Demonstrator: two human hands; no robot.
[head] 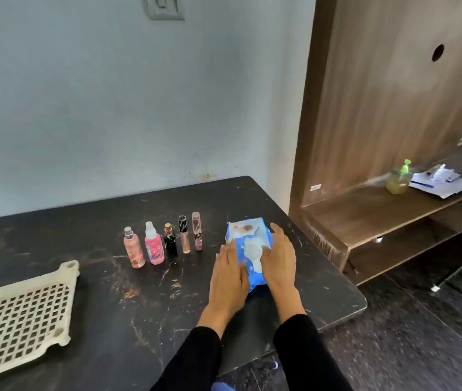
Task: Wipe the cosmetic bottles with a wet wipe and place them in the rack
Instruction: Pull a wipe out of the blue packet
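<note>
Head-cam view looking down at a dark marbled table [111, 306] against a pale wall. Both hands, in black sleeves, lie on a blue wet-wipe pack [248, 249] near the table's right edge. Left hand [228, 273] rests flat on the pack's left side, fingers straight, holding nothing. Right hand [279, 259] covers the pack's right side, fingers extended, thumb touching the white wipe [252, 251] that bulges from the opening at the pack's middle; can't tell if thumb + fingers actually pinch it. Left of the pack, five cosmetic bottles stand upright in a row, close together but apart: peach-pink spray bottle w/ silver top [133, 248], pink bottle w/ clear cap [153, 244], small black bottle w/ gold top [170, 240], slim tube w/ black cap [184, 235], slim tube w/ pink cap [197, 232]. None is touched by a hand. Cream plastic rack [19, 314] w/ a perforated grid base lies flat at the table's left edge, well apart from the bottles, nothing in it. Far right, a wooden shelf unit [379, 210] carries a green-topped pump bottle of yellowish liquid [398, 179] beside a stack of papers [444, 180]. A light switch [163, 7] sits high on the wall
</note>
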